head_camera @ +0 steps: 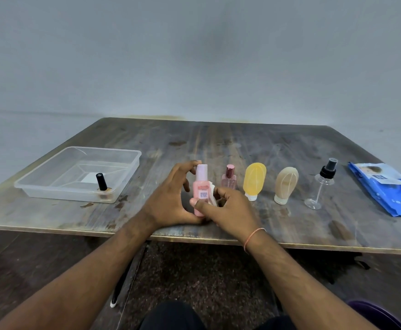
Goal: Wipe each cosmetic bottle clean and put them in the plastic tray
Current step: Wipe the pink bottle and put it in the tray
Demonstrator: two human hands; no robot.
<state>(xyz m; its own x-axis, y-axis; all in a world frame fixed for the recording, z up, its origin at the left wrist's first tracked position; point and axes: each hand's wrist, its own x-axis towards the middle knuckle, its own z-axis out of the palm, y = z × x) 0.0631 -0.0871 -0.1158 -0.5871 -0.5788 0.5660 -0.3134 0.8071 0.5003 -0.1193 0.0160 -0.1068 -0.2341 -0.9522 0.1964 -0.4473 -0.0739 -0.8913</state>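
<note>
Nearest: left hand (168, 198) and right hand (228, 210), both closed around one pink bottle (200, 189), upright, just above the surface (218, 139) edge. Left grip: fingers at cap, palm behind body. Right grip: thumb on label, white wipe (212, 195) pinched against the side. Likely light, smooth plastic, slippery when damp; best held by cap and base. Plastic tray (123, 172) at left, holding one black-capped bottle (102, 184). Four bottles unwiped, standing right.
</note>
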